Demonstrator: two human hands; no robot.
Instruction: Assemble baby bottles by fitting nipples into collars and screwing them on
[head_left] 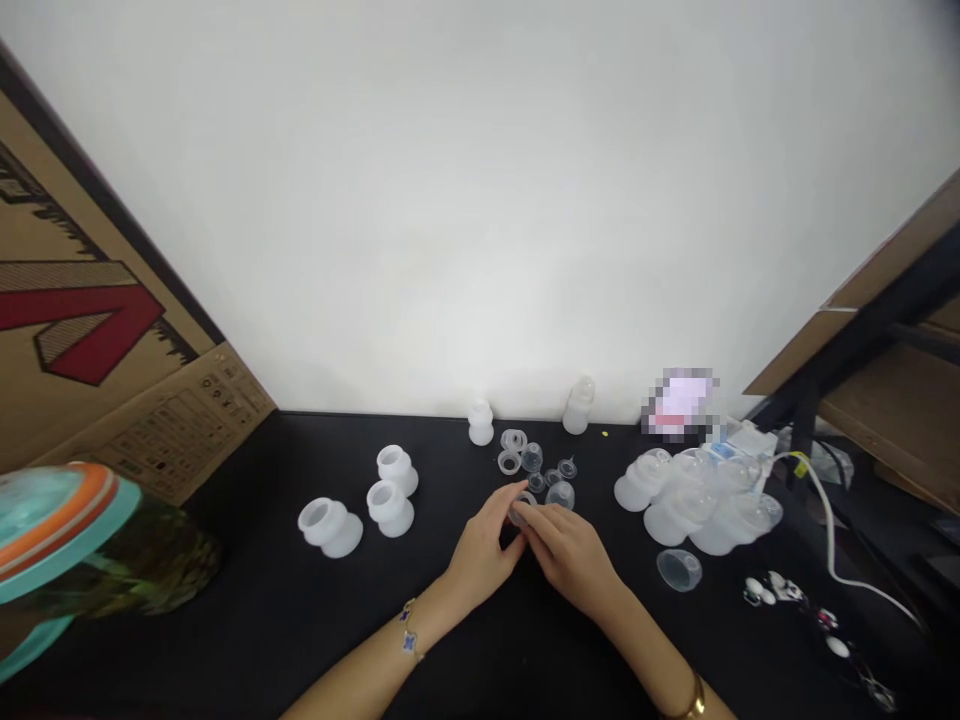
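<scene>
My left hand (484,545) and my right hand (574,555) meet over the middle of the black table. Pinched between their fingertips is a small translucent bottle collar ring (523,507), partly covered by the fingers. Just beyond lie loose clear bottle parts: white rings (510,461), a clear dome cap (560,495), another small cap (532,457) and thin clear pieces (567,468). Open white bottle bodies (391,508) stand to the left of my hands. Near the wall are one open bottle body (481,422) and one capped bottle (578,405).
Several capped bottles (679,515) cluster on the right, with a clear dome cap (679,570) in front. A white cable (829,520) and small trinkets (836,647) lie farther right. A large lidded jar (142,560) and a cardboard box (150,420) occupy the left.
</scene>
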